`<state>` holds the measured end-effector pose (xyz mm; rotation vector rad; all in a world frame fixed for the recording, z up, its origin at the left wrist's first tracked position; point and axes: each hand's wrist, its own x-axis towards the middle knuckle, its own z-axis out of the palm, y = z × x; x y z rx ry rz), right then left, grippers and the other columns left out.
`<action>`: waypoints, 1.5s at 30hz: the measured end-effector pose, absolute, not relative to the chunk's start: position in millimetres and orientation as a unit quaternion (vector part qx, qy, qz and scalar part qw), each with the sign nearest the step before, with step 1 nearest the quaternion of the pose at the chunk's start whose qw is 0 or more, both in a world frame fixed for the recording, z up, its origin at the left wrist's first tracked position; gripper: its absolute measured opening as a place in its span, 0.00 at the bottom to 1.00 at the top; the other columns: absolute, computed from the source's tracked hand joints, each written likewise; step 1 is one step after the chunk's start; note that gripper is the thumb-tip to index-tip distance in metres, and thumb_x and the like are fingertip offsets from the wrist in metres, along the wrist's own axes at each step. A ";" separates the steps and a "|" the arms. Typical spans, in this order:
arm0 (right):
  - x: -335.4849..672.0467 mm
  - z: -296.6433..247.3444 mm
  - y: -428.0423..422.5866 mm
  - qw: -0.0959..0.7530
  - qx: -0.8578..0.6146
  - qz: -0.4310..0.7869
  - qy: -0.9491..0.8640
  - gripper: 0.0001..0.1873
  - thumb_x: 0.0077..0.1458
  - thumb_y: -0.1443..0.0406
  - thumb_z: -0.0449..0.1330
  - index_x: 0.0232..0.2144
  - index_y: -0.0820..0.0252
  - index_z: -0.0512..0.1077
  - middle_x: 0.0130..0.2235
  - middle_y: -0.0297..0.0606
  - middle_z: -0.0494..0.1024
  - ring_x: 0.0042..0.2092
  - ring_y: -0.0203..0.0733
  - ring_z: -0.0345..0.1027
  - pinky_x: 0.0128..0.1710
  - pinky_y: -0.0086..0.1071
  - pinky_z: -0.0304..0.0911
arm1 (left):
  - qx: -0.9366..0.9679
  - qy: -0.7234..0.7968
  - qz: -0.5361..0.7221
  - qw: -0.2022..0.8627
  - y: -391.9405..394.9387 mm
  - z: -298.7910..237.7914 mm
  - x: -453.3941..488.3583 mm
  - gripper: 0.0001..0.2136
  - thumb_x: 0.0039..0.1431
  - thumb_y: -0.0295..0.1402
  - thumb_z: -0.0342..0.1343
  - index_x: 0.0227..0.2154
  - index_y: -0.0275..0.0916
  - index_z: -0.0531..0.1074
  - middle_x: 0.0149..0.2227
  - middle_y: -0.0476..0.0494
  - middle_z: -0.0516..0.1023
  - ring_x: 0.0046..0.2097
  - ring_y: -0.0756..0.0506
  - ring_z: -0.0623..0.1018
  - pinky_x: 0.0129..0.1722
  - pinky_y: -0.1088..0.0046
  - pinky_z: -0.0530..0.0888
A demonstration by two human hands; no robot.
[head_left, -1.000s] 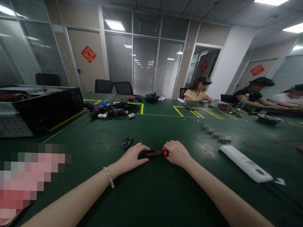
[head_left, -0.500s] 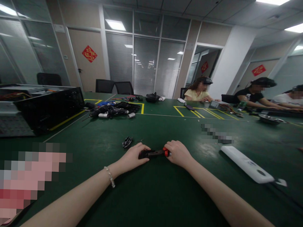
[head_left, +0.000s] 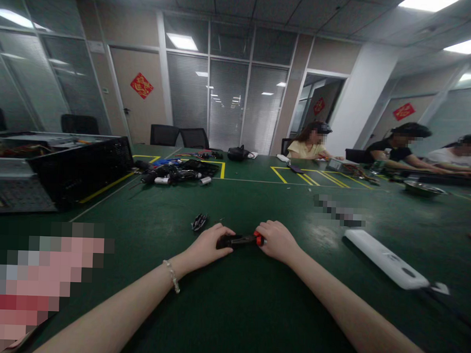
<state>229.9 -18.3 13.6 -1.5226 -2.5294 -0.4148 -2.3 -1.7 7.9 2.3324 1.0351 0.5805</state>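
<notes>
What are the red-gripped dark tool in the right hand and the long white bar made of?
The red-gripped dark tool: probably metal, from its dull greyish sheen; its bright red grip suggests plastic or rubber, hard to tell which. The long white bar: likely smooth plastic, judging by its rounded casing.

Two black chairs are standing beyond the far edge of the green table. Toward that edge, a dark jumbled pile is lying; farther from it, a long white device is resting.
</notes>
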 end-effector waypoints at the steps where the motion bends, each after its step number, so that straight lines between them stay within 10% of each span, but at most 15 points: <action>1: 229.9 13.6 -18.1 0.078 -0.509 -0.140 -0.846 0.07 0.43 0.67 0.53 0.29 0.61 0.67 0.31 0.38 0.71 0.33 0.38 0.60 0.32 0.30 0.50 | 0.861 0.383 0.214 0.257 -1.1 7.0 -2.3 0.16 0.48 0.36 0.55 0.42 0.43 0.65 0.41 0.47 0.65 0.40 0.46 0.69 0.40 0.68 0.67; 45: 228.7 16.3 -20.7 0.074 -0.517 -0.127 -0.843 0.08 0.44 0.67 0.53 0.30 0.61 0.68 0.32 0.38 0.71 0.33 0.37 0.60 0.32 0.29 0.51 | 0.861 0.378 0.226 0.256 0.1 4.4 -2.6 0.16 0.48 0.35 0.55 0.42 0.43 0.66 0.41 0.47 0.66 0.40 0.46 0.69 0.40 0.68 0.68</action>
